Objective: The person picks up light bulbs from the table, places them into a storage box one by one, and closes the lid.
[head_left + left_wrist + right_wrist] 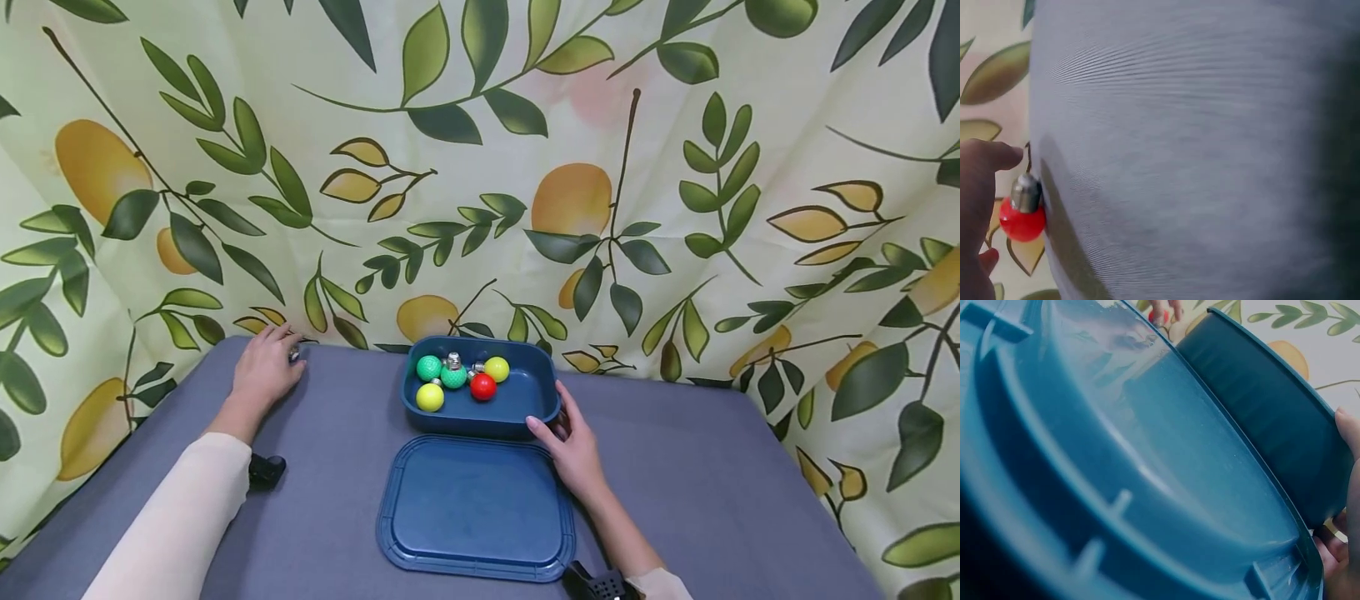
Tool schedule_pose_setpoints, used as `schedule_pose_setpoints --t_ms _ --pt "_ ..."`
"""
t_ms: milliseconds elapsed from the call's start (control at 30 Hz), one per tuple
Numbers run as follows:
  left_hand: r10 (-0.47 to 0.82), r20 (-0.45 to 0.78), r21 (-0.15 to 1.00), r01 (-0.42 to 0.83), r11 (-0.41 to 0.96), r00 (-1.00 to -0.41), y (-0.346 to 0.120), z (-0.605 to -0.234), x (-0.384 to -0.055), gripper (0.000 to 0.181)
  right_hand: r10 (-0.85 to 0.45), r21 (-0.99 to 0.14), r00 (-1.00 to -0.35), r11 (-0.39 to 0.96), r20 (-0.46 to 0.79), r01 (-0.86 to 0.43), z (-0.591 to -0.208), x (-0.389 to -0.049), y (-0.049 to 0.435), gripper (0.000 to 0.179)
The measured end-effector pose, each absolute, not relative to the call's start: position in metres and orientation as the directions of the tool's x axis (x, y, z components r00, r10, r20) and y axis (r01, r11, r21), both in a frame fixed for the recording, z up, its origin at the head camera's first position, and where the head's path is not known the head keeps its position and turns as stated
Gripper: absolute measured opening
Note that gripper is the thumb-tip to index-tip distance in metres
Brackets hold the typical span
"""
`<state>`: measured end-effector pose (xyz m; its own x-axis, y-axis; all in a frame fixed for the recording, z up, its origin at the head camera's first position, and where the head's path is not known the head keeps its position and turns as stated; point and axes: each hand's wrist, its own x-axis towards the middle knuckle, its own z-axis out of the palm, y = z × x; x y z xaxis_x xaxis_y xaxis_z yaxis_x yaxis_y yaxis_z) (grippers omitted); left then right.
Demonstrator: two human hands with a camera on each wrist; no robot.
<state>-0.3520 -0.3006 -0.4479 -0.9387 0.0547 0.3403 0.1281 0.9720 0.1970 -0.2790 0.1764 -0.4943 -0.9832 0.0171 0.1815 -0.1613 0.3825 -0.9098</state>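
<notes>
At the table's back left edge, my left hand is around a small red bulb with a silver cap. In the left wrist view a gap shows between the fingertips and the bulb. My right hand grips the right front corner of a dark blue box, thumb at the rim and fingers under the side, as the right wrist view shows. Green bulbs, yellow bulbs and a red bulb lie toward the box's left side.
A blue lid lies flat on the grey table, just in front of the box. Behind the table hangs a leaf-and-fruit patterned cloth. A black wrist device sits at the left sleeve.
</notes>
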Motion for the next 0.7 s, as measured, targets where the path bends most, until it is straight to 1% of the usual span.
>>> schedule_pose_setpoints --t_ms 67,167,300,700 --pt "0.031 0.296 0.241 0.106 0.965 -0.955 -0.308 -0.447 -0.354 0.053 0.017 -0.908 -0.983 0.385 0.185 -0.164 -0.493 -0.279 0.175 0.081" --pt "0.029 0.240 0.264 0.093 0.960 -0.970 -0.315 -0.446 -0.355 0.056 0.017 -0.907 -0.981 0.385 0.192 -0.171 -0.493 -0.279 0.175 0.080" --pt "0.023 0.200 0.266 0.077 0.961 -0.980 -0.317 -0.447 -0.356 0.051 0.022 -0.907 -0.982 0.386 0.190 -0.167 -0.493 -0.278 0.177 0.080" --pt "-0.019 0.242 0.269 0.048 0.962 -0.970 -0.313 -0.448 -0.348 0.036 0.013 -0.905 -0.984 0.394 0.178 -0.159 -0.491 -0.276 0.175 0.081"
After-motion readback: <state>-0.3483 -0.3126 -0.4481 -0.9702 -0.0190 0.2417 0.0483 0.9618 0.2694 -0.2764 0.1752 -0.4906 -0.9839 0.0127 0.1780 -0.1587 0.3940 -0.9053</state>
